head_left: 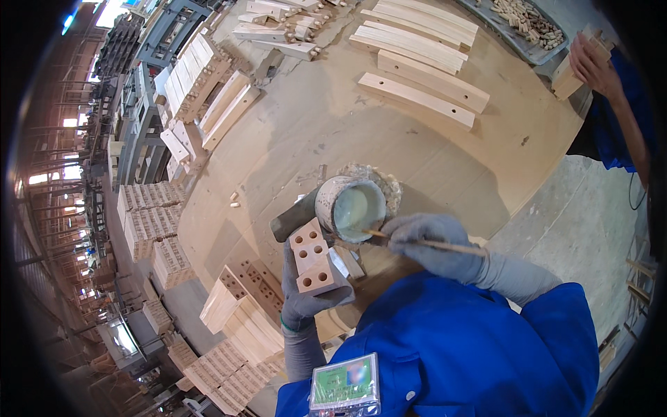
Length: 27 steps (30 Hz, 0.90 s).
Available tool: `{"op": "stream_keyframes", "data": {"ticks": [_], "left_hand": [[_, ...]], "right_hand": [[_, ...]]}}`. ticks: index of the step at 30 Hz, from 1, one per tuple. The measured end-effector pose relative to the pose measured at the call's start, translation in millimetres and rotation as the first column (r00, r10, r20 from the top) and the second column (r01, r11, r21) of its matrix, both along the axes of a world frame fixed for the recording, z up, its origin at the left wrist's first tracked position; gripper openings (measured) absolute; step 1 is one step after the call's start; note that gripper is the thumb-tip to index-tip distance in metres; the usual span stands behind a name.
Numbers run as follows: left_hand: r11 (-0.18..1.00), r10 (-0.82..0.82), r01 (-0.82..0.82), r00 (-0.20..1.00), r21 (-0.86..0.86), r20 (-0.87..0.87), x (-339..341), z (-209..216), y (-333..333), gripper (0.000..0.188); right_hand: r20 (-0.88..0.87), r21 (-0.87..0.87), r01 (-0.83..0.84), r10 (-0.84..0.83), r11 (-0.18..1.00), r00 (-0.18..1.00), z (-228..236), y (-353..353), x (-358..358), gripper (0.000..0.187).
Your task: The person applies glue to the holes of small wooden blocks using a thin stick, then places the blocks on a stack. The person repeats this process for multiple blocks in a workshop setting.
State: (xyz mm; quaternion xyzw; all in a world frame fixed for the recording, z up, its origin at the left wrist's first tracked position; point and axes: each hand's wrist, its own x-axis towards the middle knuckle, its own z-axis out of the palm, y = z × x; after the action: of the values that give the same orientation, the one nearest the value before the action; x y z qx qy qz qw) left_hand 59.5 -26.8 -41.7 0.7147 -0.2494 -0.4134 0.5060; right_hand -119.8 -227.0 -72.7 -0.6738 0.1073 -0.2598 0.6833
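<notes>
My gloved left hand [306, 306] is closed around a few pale wooden pieces [313, 258] pressed together, their end faces up with several drilled round holes. Between my hands, a round pot [326, 208] crusted with dried residue holds a milky whitish liquid [356, 212]. In my gloved right hand [431, 240] is a thin wooden stick [455, 247], pinched in the fingers. Its far end reaches over the pot's rim to the liquid; the very tip is hard to make out. A dark cylinder-shaped piece [295, 217] lies against the pot's left side.
Curved wooden rails [417, 101] lie at the back of the table [292, 139]. A tray [531, 48] of small dowels stands at the back right, beside another person's hand [594, 66] on a wooden piece. Stacked wooden parts [194, 73] line the left; drilled pieces [243, 292] sit near my left arm.
</notes>
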Motion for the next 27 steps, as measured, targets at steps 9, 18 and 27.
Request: {"op": "stream_keyframes", "data": {"ticks": [9, 18, 27], "left_hand": [[0.996, 0.065, -0.066, 0.998, 0.056, 0.019, -7.3, 10.3, -4.7, 0.099], [0.998, 0.033, -0.027, 0.993, -0.054, 0.113, -8.4, 9.7, -13.5, 0.096], [0.994, -0.055, 0.073, 0.976, -0.082, 0.211, -1.3, 2.9, -14.8, 0.098]], "right_hand": [[0.072, -0.279, 0.042, -0.022, 0.960, 0.997, 18.0, 13.5, -6.6, 0.011], [-0.191, 0.616, 0.194, -0.094, 0.763, 0.977, 50.5, -39.1, 33.5, 0.016], [-0.182, 0.172, -0.222, 0.252, 0.960, 0.951, 113.1, -55.4, 91.6, 0.025]]}}
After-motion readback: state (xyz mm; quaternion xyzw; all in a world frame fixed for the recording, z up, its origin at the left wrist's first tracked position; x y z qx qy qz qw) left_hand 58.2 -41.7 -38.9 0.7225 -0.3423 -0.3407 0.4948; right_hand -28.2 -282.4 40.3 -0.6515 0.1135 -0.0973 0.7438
